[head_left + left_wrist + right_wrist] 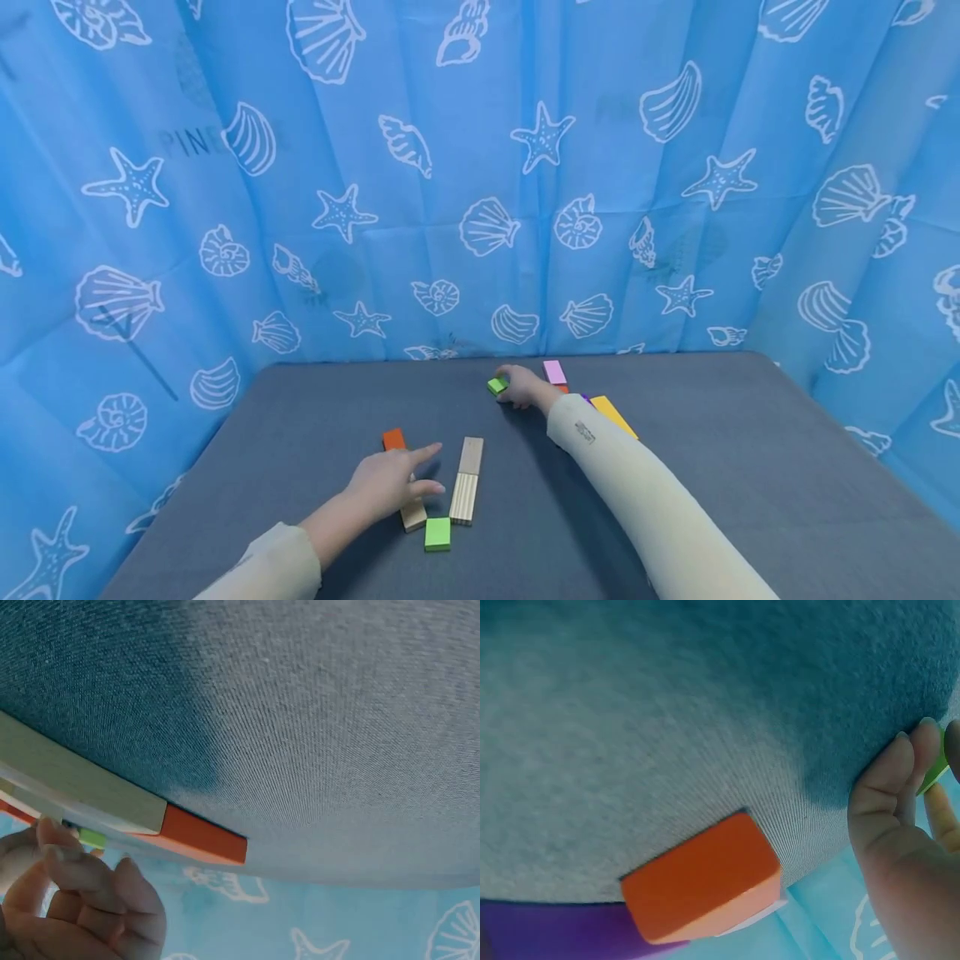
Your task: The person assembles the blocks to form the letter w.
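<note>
Toward the far edge of the table, my right hand (522,387) pinches a small green block (497,386) between thumb and fingers; the right wrist view shows part of that green block (934,769) among the fingertips. My left hand (384,485) hovers over a slanted row made of an orange block (393,439) and a pale wooden block (413,515), partly hiding it. Its index finger and thumb point right, toward two wooden blocks (470,456) laid end to end. Between the near ends of both rows sits another green block (437,533).
Beside my right forearm lie a pink block (554,372), a yellow block (613,417) and, partly covered by the sleeve, a purple block (562,930) and another orange block (705,877). A blue shell-print curtain (480,167) hangs around the grey table (322,400).
</note>
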The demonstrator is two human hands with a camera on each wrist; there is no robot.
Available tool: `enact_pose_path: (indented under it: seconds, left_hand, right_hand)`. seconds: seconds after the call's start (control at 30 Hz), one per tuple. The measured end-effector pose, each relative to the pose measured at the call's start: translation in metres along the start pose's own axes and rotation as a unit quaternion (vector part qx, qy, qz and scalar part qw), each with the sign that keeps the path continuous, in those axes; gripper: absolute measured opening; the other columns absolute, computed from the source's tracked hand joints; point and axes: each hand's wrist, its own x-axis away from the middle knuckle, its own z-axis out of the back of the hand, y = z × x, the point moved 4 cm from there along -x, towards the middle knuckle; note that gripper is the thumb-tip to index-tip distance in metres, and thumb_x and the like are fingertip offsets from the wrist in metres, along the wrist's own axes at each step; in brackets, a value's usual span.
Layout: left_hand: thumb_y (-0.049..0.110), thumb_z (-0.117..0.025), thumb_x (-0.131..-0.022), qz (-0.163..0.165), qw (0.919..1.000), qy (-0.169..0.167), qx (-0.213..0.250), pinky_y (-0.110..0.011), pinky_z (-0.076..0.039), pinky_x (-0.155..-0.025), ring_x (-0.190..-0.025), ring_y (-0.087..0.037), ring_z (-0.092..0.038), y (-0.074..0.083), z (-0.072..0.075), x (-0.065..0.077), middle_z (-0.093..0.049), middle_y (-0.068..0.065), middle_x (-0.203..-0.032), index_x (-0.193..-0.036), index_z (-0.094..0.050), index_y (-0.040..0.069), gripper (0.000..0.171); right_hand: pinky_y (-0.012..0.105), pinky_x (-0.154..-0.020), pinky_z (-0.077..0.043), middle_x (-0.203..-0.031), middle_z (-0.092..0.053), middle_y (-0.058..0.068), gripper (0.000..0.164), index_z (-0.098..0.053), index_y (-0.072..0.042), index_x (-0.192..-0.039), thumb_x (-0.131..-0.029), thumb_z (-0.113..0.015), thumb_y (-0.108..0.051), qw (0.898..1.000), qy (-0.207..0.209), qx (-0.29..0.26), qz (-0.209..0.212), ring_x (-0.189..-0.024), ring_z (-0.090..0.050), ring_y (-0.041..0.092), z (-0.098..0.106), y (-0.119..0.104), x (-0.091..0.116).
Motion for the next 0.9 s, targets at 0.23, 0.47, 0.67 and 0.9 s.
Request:
enact_pose_path:
  seconds: [0.23,0.47,0.67,0.9]
  left_hand:
    - [0.052,-0.068,-0.082,-0.022,0.9996,-0.018,-0.003,-0.029,-0.032,-0.044,-0.053,-0.009,-0.044,0.005,-0.005,-0.006,-0.069,-0.009,-0.108,-0.139,-0.057,0.020,0.066]
    - [0.056,-0.066,-0.083,-0.029,0.9982,-0.050,-0.014,-0.039,-0.049,-0.064,-0.088,-0.025,-0.062,0.011,-0.011,-0.015,-0.065,-0.012,-0.117,-0.141,-0.055,0.022,0.068]
    - [0.055,-0.067,-0.082,-0.027,0.9976,-0.061,-0.022,-0.048,-0.048,-0.083,-0.103,-0.031,-0.058,0.016,-0.011,-0.022,-0.062,-0.016,-0.120,-0.141,-0.055,0.024,0.068]
    - [0.055,-0.067,-0.082,-0.035,0.9973,-0.060,-0.024,-0.047,-0.048,-0.082,-0.099,-0.031,-0.058,0.018,-0.009,-0.025,-0.061,-0.017,-0.119,-0.140,-0.056,0.023,0.067]
  right_hand:
    - [0.028,-0.052,-0.048,-0.100,-0.056,0.015,0.043,-0.052,0.000,-0.131,-0.092,-0.067,-0.006,0.999,0.028,-0.024,-0.010,-0.058,-0.054,0.017,-0.002,0.007,0.007]
    - [0.028,-0.051,-0.048,-0.080,-0.057,0.012,0.037,-0.056,0.001,-0.127,-0.092,-0.067,-0.007,0.999,0.036,-0.028,-0.003,-0.057,-0.054,0.016,-0.003,0.012,0.012]
    - [0.029,-0.055,-0.050,-0.092,-0.056,0.012,0.029,-0.061,0.000,-0.114,-0.089,-0.071,-0.008,0.998,0.043,-0.037,0.004,-0.062,-0.057,0.018,-0.004,0.013,0.023]
    - [0.028,-0.056,-0.050,-0.094,-0.057,0.010,0.027,-0.064,-0.004,-0.112,-0.088,-0.073,-0.010,0.997,0.024,-0.071,-0.004,-0.063,-0.056,0.017,-0.006,0.011,0.040]
